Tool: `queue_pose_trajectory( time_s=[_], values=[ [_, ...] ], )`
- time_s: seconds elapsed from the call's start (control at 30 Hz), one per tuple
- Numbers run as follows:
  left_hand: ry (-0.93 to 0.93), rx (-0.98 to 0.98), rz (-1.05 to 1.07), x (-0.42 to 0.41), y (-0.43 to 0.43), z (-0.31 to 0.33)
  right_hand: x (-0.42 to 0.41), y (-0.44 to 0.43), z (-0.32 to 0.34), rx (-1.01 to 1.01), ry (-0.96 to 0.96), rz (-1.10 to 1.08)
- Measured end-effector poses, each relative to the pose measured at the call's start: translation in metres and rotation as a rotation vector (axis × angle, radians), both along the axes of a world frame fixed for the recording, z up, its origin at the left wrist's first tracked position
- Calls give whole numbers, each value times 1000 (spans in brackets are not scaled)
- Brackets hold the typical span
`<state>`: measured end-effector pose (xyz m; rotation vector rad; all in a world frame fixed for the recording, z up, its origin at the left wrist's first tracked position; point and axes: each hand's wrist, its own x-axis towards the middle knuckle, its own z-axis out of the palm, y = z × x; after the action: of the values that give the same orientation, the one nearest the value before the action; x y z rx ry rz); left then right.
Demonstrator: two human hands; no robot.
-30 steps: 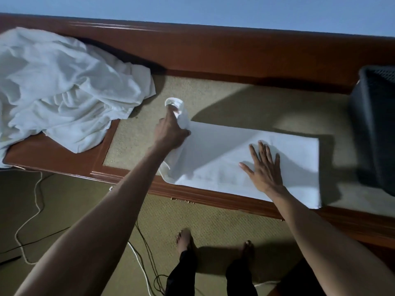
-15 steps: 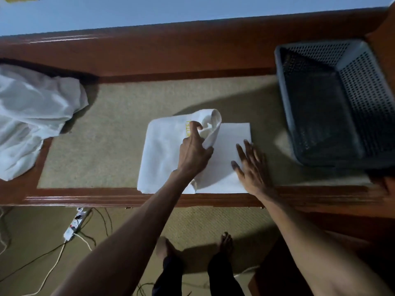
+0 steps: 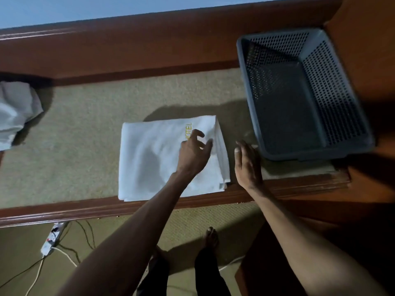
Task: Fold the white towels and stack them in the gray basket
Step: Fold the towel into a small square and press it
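Towel pile (image 3: pixel 17 112) cut off by left edge. Left hand (image 3: pixel 193 152) covers the lower end of yellow lettering (image 3: pixel 189 129) on folded towel (image 3: pixel 149 159). Right hand (image 3: pixel 248 165) motion-blurred.

Ledge (image 3: pixel 85 142): long, olive carpet inlay in a reddish-brown wood frame.
Back rail (image 3: pixel 128 45): reddish-brown wood rising along the ledge's far side.
Wall (image 3: pixel 64 7): pale blue, above the back rail.
Floor (image 3: pixel 19 248): olive carpet, below the ledge's near edge.
Power strip (image 3: pixel 51 238): white, on the floor at left, partly under the ledge's near edge.
White cable (image 3: pixel 36 276): runs from the power strip toward the bottom edge.
Dark cables (image 3: pixel 85 233): loop across the floor beside the power strip.
Side panel (image 3: pixel 363 50): wood, at the ledge's right end.
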<state>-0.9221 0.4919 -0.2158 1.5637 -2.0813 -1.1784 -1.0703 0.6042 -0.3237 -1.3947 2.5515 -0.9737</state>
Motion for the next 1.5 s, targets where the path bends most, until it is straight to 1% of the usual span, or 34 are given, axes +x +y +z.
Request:
queue_pose_trajectory(
  time_s=[0.07,0.13,0.17,0.23,0.3,0.37,0.4,0.43,0.47,0.5,0.53,0.6,0.63,0.7,0.8,0.87,1.03,1.1,1.13,1.2,1.23,1.27,1.3,1.37,1.43,1.5],
  values=[
    [4,-64,97,17,-9,6,6,-10,7,-81,-7,-22],
    [-40,-127,186,39,-19,9,15,-24,17,-142,18,37],
    [-76,-153,224,51,-24,10,20,-34,26,-144,-14,70],
    [-133,-201,275,78,-33,10,31,-57,42,-126,-55,130],
    [-186,-247,296,108,-41,4,44,-80,49,-86,-6,189],
    [-289,-244,331,138,-46,-3,55,-103,51,-3,61,288],
    [-350,-175,381,153,-47,-8,59,-114,52,63,81,336],
    [-382,-67,430,164,-48,-10,62,-126,52,144,85,378],
    [-366,79,478,174,-49,-11,65,-136,54,226,86,404],
    [-312,230,513,183,-50,-10,67,-145,55,304,91,427],
    [-212,377,529,190,-51,-8,69,-153,55,368,96,451],
    [14,614,486,201,-52,-3,71,-165,56,431,107,472],
    [78,669,428,207,-51,-4,73,-169,56,434,107,475],
    [157,697,289,215,-50,-9,76,-177,59,444,96,471],
    [228,705,71,221,-54,-11,87,-186,61,488,91,482],
    [230,764,-44,224,-65,-6,91,-189,59,502,71,487],
    [67,850,-199,230,-123,0,90,-195,53,532,75,401],
    [-20,822,-247,234,-158,-1,91,-198,53,557,61,340],
    [-77,787,-234,234,-175,2,93,-201,51,550,61,316],
    [-230,665,-171,233,-212,6,99,-203,56,548,48,269],
    [-286,586,-149,229,-231,9,100,-205,61,575,-12,241],
    [-303,514,-136,224,-248,11,100,-204,68,627,-48,239],
    [-293,450,-129,218,-266,13,100,-205,69,648,-75,227],
    [-244,344,-116,202,-294,18,97,-205,65,577,-90,201],
    [-174,225,-61,184,-312,20,98,-214,63,463,-86,64],
    [-115,91,-4,166,-319,16,100,-227,57,336,-33,-58]
  ],
)
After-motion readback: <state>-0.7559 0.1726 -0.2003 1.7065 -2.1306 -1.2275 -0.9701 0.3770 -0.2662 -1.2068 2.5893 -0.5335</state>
